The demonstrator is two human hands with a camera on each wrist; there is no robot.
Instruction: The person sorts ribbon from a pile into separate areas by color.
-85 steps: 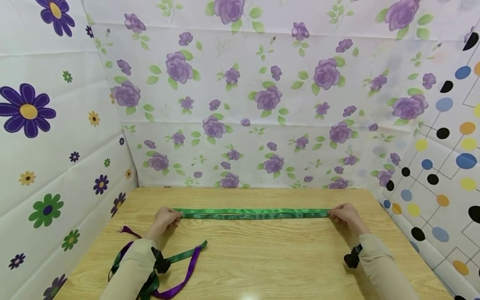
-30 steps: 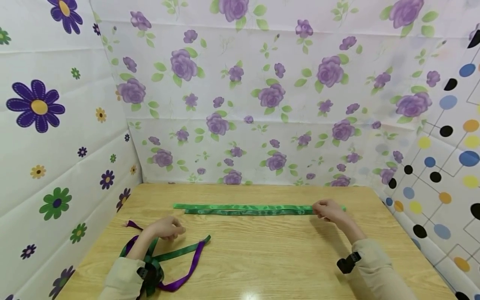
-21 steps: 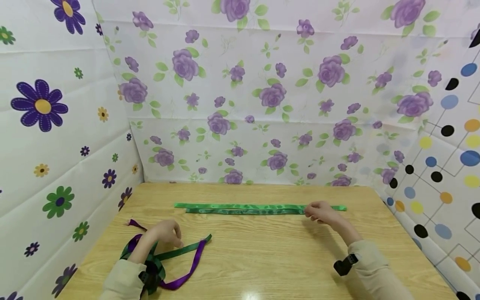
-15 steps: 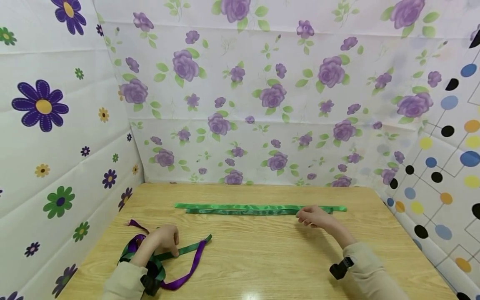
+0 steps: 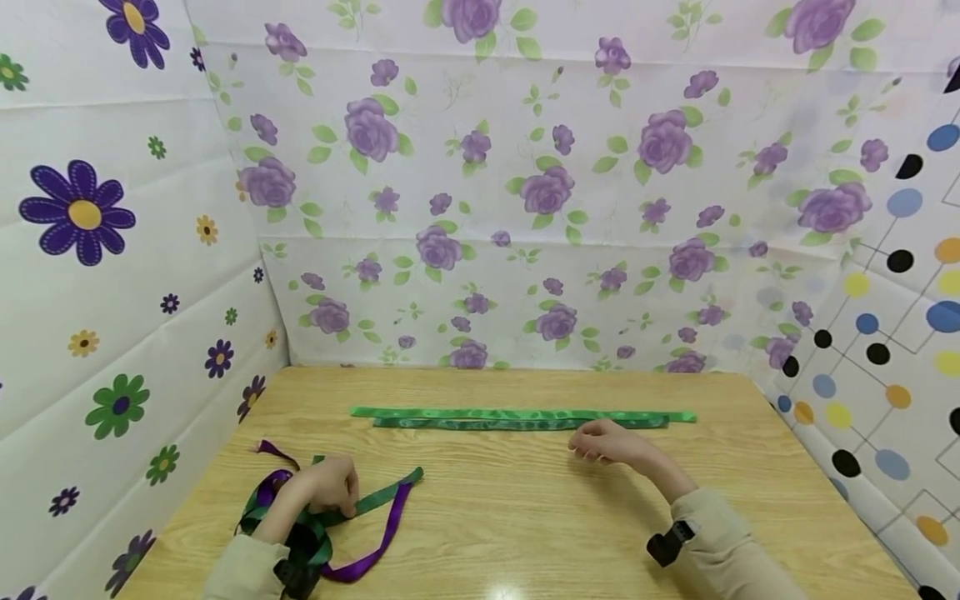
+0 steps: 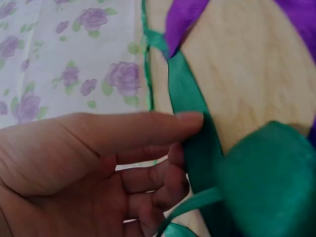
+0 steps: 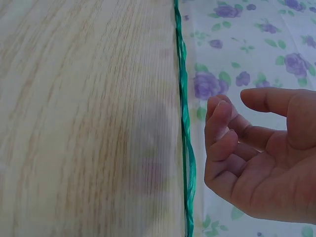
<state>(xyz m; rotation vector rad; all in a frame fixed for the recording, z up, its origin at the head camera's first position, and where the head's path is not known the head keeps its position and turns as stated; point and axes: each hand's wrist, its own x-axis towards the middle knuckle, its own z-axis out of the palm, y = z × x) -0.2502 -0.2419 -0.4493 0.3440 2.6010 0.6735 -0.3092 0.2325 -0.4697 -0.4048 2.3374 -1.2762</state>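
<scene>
My left hand [image 5: 333,483] is low over a tangled heap of ribbons at the table's left. Its thumb lies on a dark green ribbon [image 6: 187,89] and its fingers bend toward the edge, pinching it. That ribbon's free end meets a purple ribbon [image 5: 386,537]. Farther back, a bright green ribbon [image 5: 450,413] and a darker green ribbon [image 5: 465,424] lie side by side, stretched straight across the table. Just in front of them hovers my right hand [image 5: 611,442], holding nothing, its fingers loosely bent and thumb apart in the right wrist view.
The wooden table [image 5: 510,517] carries all the ribbons. Flowered cloth [image 5: 495,192] hangs behind it, with patterned cloths on both sides. More green loops [image 6: 271,182] bulge close to the left wrist camera.
My left hand has left the straight ribbons' left end and come down to the heap, taking the dark green ribbon. My right hand has slid left along the straight ribbons and come off them.
</scene>
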